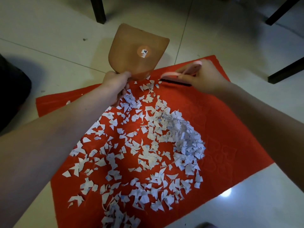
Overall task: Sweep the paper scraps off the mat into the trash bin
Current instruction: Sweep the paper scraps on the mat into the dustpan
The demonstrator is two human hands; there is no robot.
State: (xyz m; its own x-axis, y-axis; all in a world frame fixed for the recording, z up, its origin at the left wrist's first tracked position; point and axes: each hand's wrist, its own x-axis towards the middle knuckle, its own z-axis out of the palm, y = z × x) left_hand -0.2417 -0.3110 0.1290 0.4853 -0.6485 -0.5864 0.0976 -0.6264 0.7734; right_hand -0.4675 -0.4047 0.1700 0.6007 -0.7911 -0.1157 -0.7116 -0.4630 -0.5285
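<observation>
A red mat [222,122] lies on the tiled floor, covered by many white paper scraps [148,145] spread from its far edge to its near edge. My left hand [115,86] grips the handle of a brown dustpan [138,51], which is tipped up with its underside facing me, over the mat's far edge. My right hand [204,76] holds a pink hand brush [177,78], its black bristles resting on the mat's far right part beside the nearest scraps. No trash bin is in view.
Dark furniture legs stand at the back [98,9] and at the right [286,71]. A dark object [11,89] sits at the left edge. Pale floor tiles [49,38] surround the mat.
</observation>
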